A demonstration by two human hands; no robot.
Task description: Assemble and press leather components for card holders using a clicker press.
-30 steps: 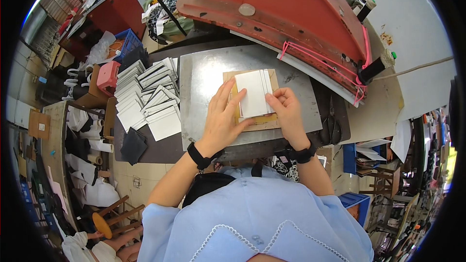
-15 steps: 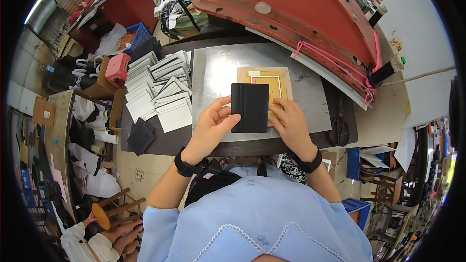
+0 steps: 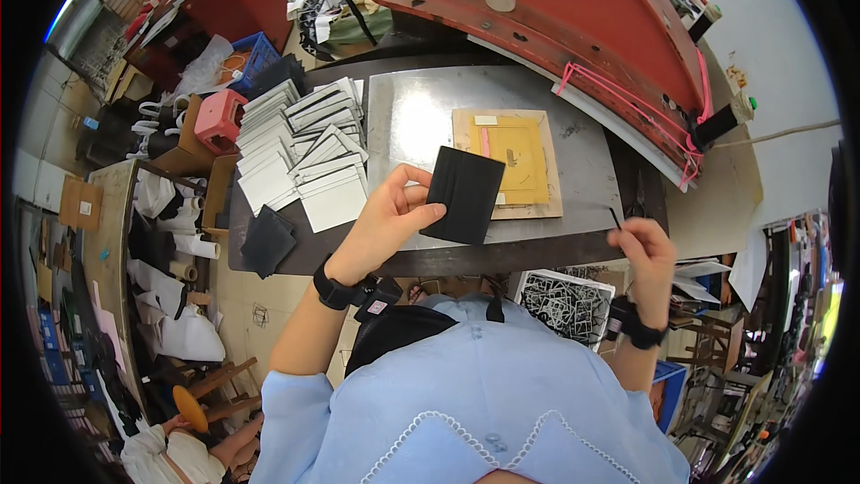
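My left hand [image 3: 394, 215] holds a flat black rectangular card holder [image 3: 466, 194], thumb on its front, tilted above the table's near edge. Out to the right, my right hand [image 3: 647, 246] is closed in a pinch, with a short thin dark strip [image 3: 616, 218] sticking up from its fingertips. A yellow die plate on a wooden board [image 3: 518, 157] lies on the metal sheet [image 3: 582, 202] behind the card holder. Left of the sheet are rows of white-faced rectangular pieces [image 3: 333, 202], with a small pile of black pieces [image 3: 267, 240] nearer me.
A big red press arm [image 3: 537, 9] with pink cords [image 3: 627, 108] spans the far right. Below the table's near edge stands a white bin of thin frame-shaped scraps [image 3: 569, 305]. A pink stool [image 3: 218, 123] is at left, and another person [image 3: 175, 453] sits at lower left.
My right hand has left the card holder and swung right, now pinching a thin dark strip. The card holder in my left hand has tilted, and the view has shifted slightly.
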